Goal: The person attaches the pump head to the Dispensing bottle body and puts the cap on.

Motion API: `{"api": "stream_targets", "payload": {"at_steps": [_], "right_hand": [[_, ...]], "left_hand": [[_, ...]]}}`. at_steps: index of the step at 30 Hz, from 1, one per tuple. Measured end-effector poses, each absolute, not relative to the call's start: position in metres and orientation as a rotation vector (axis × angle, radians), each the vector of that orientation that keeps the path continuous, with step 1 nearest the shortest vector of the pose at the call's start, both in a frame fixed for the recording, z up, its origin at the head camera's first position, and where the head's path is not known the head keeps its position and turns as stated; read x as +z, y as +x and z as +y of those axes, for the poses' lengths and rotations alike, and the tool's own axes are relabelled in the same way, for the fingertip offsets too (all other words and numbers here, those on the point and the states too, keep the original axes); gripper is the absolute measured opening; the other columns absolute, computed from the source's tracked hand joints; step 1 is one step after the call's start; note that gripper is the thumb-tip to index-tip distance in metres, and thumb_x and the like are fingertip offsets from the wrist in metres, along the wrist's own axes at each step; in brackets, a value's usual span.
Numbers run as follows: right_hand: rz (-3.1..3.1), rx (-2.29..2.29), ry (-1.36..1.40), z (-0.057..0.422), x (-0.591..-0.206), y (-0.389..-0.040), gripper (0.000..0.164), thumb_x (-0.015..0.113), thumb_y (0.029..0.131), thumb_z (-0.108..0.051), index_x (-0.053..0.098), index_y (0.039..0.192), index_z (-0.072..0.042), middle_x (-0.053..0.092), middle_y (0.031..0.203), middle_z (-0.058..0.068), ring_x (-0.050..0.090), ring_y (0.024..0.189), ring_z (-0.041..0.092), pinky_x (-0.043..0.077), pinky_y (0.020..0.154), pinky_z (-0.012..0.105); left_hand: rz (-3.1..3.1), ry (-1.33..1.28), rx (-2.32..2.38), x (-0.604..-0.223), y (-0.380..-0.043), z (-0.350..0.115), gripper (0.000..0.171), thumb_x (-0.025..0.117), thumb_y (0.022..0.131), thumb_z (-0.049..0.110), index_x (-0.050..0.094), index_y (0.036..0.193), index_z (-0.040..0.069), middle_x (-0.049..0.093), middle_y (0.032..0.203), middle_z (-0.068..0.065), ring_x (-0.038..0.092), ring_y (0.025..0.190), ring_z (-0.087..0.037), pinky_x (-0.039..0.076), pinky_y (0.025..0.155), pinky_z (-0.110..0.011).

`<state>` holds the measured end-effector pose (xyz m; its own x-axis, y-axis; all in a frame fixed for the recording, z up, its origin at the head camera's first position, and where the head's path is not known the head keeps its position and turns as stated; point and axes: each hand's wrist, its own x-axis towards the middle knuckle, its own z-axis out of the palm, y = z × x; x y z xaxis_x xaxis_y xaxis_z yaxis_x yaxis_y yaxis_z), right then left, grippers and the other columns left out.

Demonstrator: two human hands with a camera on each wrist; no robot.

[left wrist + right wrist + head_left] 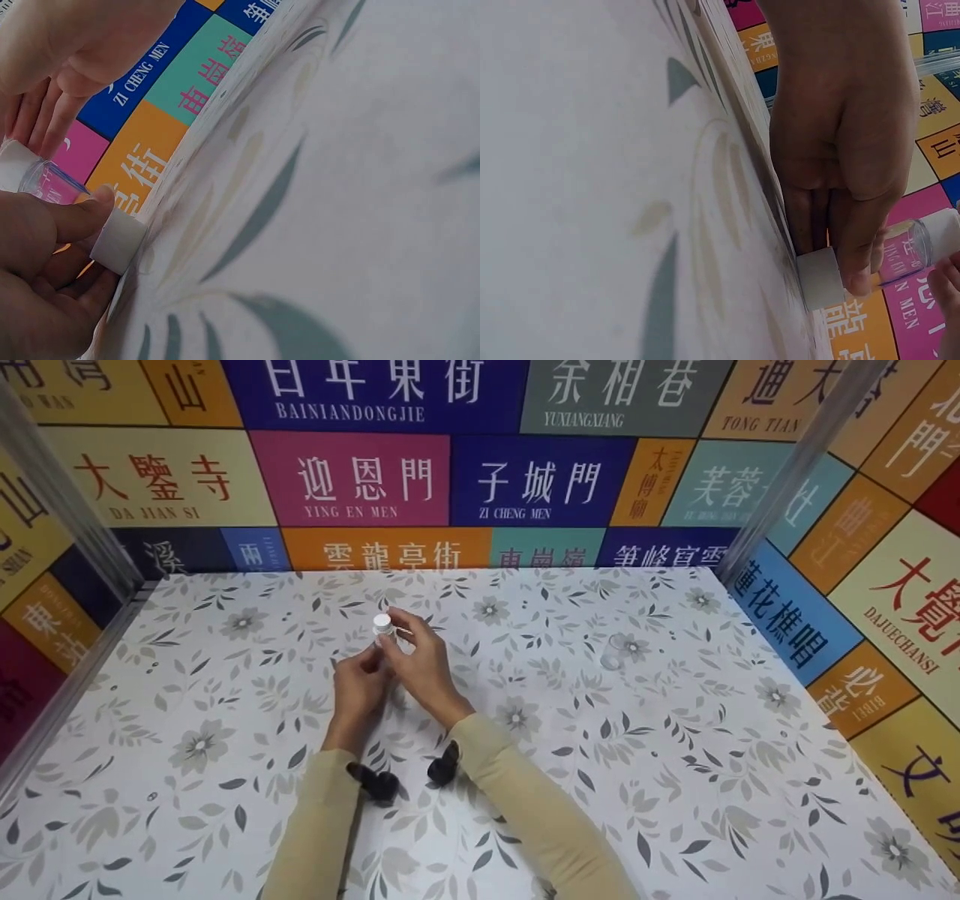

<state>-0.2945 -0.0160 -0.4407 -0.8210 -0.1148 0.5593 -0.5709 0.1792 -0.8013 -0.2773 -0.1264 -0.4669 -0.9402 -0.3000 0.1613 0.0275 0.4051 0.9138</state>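
Note:
A small clear bottle [54,180] stands upright between both hands, its white lower end [120,241] right at the table surface. My left hand [360,686] pinches it low down, thumb and fingers around the part just above that white end. Higher up, my right hand [424,664] holds the bottle near its white cap [382,622], with the thumb in front and a finger behind. In the right wrist view the cap [943,229] shows beside the right fingertips [949,289] at the frame's edge, while most of that hand lies out of view.
To the right on the table [570,765], a clear round object [613,654] lies on the floral cover. Panels with coloured signs [352,480] rise at the back and sides. A black wrist camera [379,784] sits on the left sleeve, another [444,765] on the right.

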Motion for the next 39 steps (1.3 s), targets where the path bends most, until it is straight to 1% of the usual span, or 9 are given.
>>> {"api": "stream_targets", "payload": {"at_steps": [3,5,9,13,18,21,27,34,39], "right_hand": [[-2.081,1.709,0.652,-0.0162,-0.4412,-0.2943,0.038,0.064,0.096,-0.009,0.060,0.132,0.000,0.067,0.129,0.016,0.064,0.121,0.024,0.052,0.101,0.038],[-2.076,1.714,0.664,-0.0157,-0.4419,-0.2942,0.037,0.062,0.097,-0.009,0.060,0.134,-0.001,0.067,0.130,0.017,0.064,0.121,0.024,0.053,0.101,0.035],[-2.072,1.691,0.690,-0.0143,-0.4430,-0.2945,0.037,0.061,0.098,-0.010,0.060,0.135,-0.002,0.068,0.128,0.017,0.065,0.118,0.024,0.053,0.099,0.028],[-2.077,1.658,0.701,-0.0136,-0.4436,-0.2949,0.038,0.063,0.097,-0.009,0.059,0.134,0.000,0.068,0.124,0.017,0.066,0.117,0.025,0.053,0.098,0.024],[-2.077,1.657,0.687,-0.0146,-0.4431,-0.2950,0.040,0.066,0.095,-0.008,0.058,0.133,0.003,0.068,0.123,0.018,0.065,0.117,0.026,0.053,0.099,0.030],[-2.070,1.667,0.677,-0.0152,-0.4423,-0.2949,0.040,0.068,0.094,-0.008,0.059,0.131,0.002,0.068,0.125,0.018,0.064,0.119,0.026,0.053,0.100,0.033],[-2.056,1.670,0.707,-0.0144,-0.4427,-0.2964,0.037,0.067,0.094,-0.006,0.061,0.129,0.002,0.065,0.127,0.017,0.062,0.122,0.026,0.051,0.102,0.028],[-2.060,1.635,0.714,-0.0148,-0.4428,-0.2963,0.035,0.067,0.094,-0.005,0.062,0.127,0.005,0.066,0.123,0.018,0.064,0.118,0.027,0.051,0.100,0.025],[-2.064,1.647,0.698,-0.0155,-0.4418,-0.2956,0.037,0.068,0.093,-0.005,0.061,0.128,0.005,0.066,0.124,0.019,0.064,0.119,0.028,0.052,0.101,0.028]], "left_hand": [[-2.337,0.237,-1.579,-0.4674,-0.2780,-0.1261,0.020,0.067,0.086,0.001,0.076,0.104,-0.001,0.074,0.091,-0.015,0.058,0.079,-0.019,0.044,0.071,-0.021],[-2.328,0.227,-1.583,-0.4677,-0.2779,-0.1260,0.018,0.067,0.086,0.000,0.076,0.101,-0.002,0.073,0.089,-0.015,0.058,0.078,-0.018,0.044,0.070,-0.020],[-2.326,0.193,-1.569,-0.4683,-0.2773,-0.1262,0.020,0.069,0.085,-0.001,0.075,0.103,-0.004,0.075,0.093,-0.018,0.060,0.079,-0.018,0.046,0.071,-0.020],[-2.330,0.172,-1.547,-0.4684,-0.2765,-0.1271,0.022,0.071,0.084,0.000,0.075,0.105,-0.003,0.076,0.098,-0.020,0.060,0.081,-0.019,0.047,0.075,-0.023],[-2.344,0.187,-1.537,-0.4684,-0.2769,-0.1274,0.022,0.070,0.084,0.001,0.075,0.106,-0.003,0.075,0.099,-0.020,0.060,0.082,-0.021,0.046,0.075,-0.025],[-2.343,0.194,-1.546,-0.4676,-0.2770,-0.1272,0.017,0.069,0.085,0.001,0.075,0.101,-0.003,0.075,0.095,-0.019,0.059,0.082,-0.023,0.046,0.075,-0.026],[-2.332,0.210,-1.562,-0.4667,-0.2775,-0.1261,0.018,0.069,0.085,0.002,0.076,0.101,-0.002,0.076,0.099,-0.019,0.063,0.085,-0.023,0.049,0.078,-0.027],[-2.352,0.206,-1.529,-0.4687,-0.2788,-0.1267,0.017,0.069,0.087,0.006,0.077,0.101,0.000,0.076,0.094,-0.017,0.061,0.080,-0.020,0.047,0.072,-0.025],[-2.325,0.225,-1.594,-0.4689,-0.2784,-0.1264,0.021,0.070,0.086,0.006,0.077,0.105,0.000,0.076,0.099,-0.019,0.063,0.085,-0.021,0.048,0.075,-0.023]]}}
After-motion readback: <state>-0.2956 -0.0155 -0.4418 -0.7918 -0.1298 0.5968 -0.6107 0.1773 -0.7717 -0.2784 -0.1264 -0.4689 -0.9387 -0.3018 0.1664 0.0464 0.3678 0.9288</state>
